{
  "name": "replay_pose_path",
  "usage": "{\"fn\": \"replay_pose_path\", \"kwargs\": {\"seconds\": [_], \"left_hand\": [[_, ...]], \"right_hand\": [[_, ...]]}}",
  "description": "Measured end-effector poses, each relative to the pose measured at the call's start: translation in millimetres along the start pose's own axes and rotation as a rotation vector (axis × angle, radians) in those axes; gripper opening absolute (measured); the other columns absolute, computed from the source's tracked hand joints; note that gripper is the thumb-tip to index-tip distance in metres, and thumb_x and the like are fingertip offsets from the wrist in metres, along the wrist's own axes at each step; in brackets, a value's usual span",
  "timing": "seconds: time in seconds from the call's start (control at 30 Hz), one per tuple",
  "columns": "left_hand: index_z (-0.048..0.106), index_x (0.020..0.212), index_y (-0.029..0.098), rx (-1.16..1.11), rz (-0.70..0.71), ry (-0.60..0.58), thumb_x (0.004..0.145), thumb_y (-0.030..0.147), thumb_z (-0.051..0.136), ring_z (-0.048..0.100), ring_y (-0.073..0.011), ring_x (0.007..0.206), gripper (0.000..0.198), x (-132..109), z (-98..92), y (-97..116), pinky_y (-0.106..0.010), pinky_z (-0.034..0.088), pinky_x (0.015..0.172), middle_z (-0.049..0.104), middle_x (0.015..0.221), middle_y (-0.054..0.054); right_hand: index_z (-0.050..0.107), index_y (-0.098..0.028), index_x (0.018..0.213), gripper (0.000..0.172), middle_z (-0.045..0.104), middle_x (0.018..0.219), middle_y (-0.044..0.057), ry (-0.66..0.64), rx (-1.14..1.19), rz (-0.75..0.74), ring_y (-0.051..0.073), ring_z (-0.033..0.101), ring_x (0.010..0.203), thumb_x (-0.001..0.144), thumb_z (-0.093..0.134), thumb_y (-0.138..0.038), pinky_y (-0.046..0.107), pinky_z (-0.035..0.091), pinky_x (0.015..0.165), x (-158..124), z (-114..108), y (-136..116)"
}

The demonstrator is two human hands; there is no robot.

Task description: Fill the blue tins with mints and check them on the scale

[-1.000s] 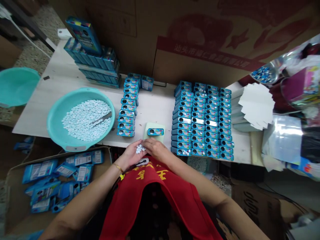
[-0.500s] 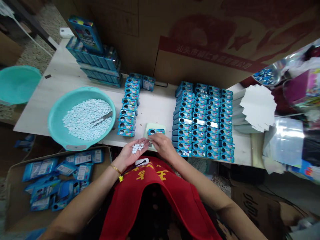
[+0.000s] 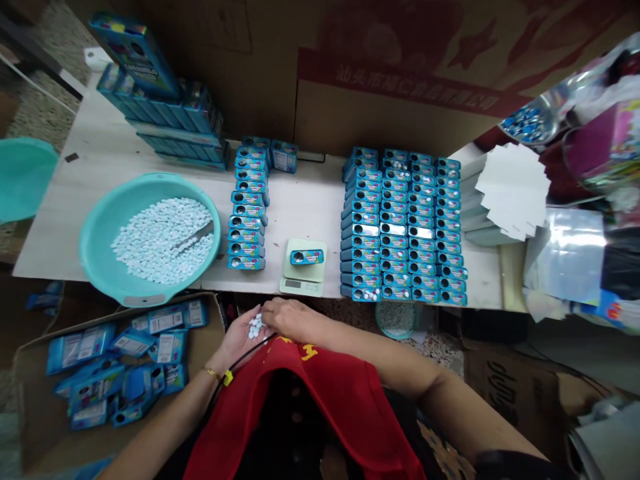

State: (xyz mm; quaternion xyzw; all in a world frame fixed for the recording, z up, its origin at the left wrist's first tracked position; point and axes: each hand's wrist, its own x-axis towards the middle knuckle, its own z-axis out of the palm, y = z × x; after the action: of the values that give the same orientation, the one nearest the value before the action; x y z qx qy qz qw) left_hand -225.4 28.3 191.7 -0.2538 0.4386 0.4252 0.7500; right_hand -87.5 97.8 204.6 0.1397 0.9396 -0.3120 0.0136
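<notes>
My left hand (image 3: 236, 341) is cupped palm up near my waist, holding several small white candies (image 3: 256, 325). Over its fingers lies my right hand (image 3: 290, 319), its own fingers curled down against that palm and beside the candies; what they grip, if anything, is hidden. Just beyond both hands, a pale green kitchen scale (image 3: 302, 273) sits at the table's front edge. One blue candy box (image 3: 307, 257) with a dark round hole lies on its pan. A turquoise basin (image 3: 93, 263) to the left contains many white candies and a metal scoop.
A column of blue boxes (image 3: 247, 220) stands left of the scale, with packed rows of boxes (image 3: 395, 240) on the right, some with white candies on top. Stacked boxes (image 3: 165, 113) stand at the back left. Below, a cardboard carton (image 3: 35, 400) contains more blue boxes.
Both hands have drawn back from the scale toward my waist. The right hand has moved from beside the box onto the left palm. The view has shifted slightly.
</notes>
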Motion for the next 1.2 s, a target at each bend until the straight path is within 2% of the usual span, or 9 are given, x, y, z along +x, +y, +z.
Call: {"fn": "replay_pose_path", "kwargs": {"seconds": [0.17,0.27,0.4,0.53,0.67,0.73,0.83,0.97,1.2], "left_hand": [[0.057,0.069,0.01,-0.008,-0.013,-0.019,0.084,0.012,0.039,0.062,-0.013,0.058,0.024,5,0.2,0,-0.028,0.051,0.071,0.062,0.061,-0.004],[0.057,0.069,0.011,0.002,-0.03,-0.04,0.084,0.012,0.038,0.062,-0.0143,0.058,0.024,6,4.7,1,-0.029,0.051,0.07,0.062,0.062,-0.006],[0.057,0.07,0.01,0.009,-0.025,-0.093,0.083,0.013,0.039,0.061,-0.0145,0.057,0.022,11,10.6,2,-0.028,0.052,0.067,0.062,0.061,-0.006],[0.059,0.084,0.007,0.0,-0.022,-0.18,0.082,0.013,0.041,0.065,-0.0194,0.077,0.018,18,13.1,4,-0.035,0.048,0.083,0.066,0.075,-0.011],[0.055,0.103,0.005,0.006,-0.052,-0.25,0.082,0.016,0.043,0.056,-0.0257,0.106,0.027,22,12.1,7,-0.039,0.044,0.091,0.064,0.104,-0.017],[0.054,0.106,0.005,-0.003,-0.062,-0.269,0.082,0.017,0.045,0.052,-0.027,0.111,0.028,23,10.6,7,-0.039,0.043,0.093,0.061,0.11,-0.018],[0.054,0.108,0.005,-0.026,-0.058,-0.273,0.082,0.016,0.044,0.05,-0.0271,0.113,0.029,24,7.5,7,-0.039,0.043,0.093,0.06,0.111,-0.019],[0.053,0.11,0.005,-0.056,-0.046,-0.247,0.082,0.016,0.044,0.05,-0.0273,0.114,0.031,24,2.4,5,-0.039,0.043,0.093,0.059,0.113,-0.02],[0.05,0.116,0.007,-0.073,-0.029,-0.223,0.083,0.018,0.042,0.053,-0.0269,0.109,0.036,22,-6.2,7,-0.042,0.044,0.091,0.06,0.112,-0.019]], "right_hand": [[0.059,-0.016,0.087,0.013,0.06,0.089,0.005,0.063,0.049,0.038,0.015,0.052,0.08,0.084,0.047,-0.018,0.025,0.043,0.067,0,6,3],[0.06,-0.015,0.084,0.011,0.06,0.084,0.005,0.107,0.111,0.064,0.015,0.053,0.078,0.081,0.049,-0.016,0.025,0.043,0.07,-1,6,7],[0.062,-0.016,0.085,0.012,0.061,0.081,0.003,0.273,0.347,0.178,0.012,0.055,0.078,0.078,0.053,-0.012,0.023,0.043,0.073,-6,1,14],[0.062,-0.016,0.08,0.012,0.059,0.076,0.001,0.436,0.491,0.269,0.01,0.055,0.072,0.075,0.053,-0.009,0.02,0.043,0.066,-13,-16,26],[0.061,-0.015,0.079,0.011,0.059,0.075,0.003,0.616,0.369,0.344,0.012,0.054,0.072,0.076,0.051,-0.011,0.023,0.043,0.067,-15,-36,51],[0.062,-0.016,0.08,0.011,0.059,0.077,0.004,0.639,0.274,0.375,0.014,0.055,0.074,0.077,0.051,-0.012,0.025,0.044,0.07,-15,-41,65],[0.063,-0.018,0.084,0.012,0.062,0.081,0.005,0.652,0.242,0.399,0.015,0.057,0.078,0.079,0.052,-0.016,0.027,0.045,0.073,-13,-42,79],[0.063,-0.019,0.091,0.016,0.065,0.089,0.006,0.795,0.356,0.443,0.015,0.059,0.082,0.082,0.05,-0.023,0.028,0.046,0.076,-16,-39,79],[0.065,-0.02,0.088,0.019,0.065,0.084,0.004,0.939,0.389,0.6,0.015,0.059,0.077,0.082,0.049,-0.027,0.029,0.047,0.07,-50,-38,80]]}}
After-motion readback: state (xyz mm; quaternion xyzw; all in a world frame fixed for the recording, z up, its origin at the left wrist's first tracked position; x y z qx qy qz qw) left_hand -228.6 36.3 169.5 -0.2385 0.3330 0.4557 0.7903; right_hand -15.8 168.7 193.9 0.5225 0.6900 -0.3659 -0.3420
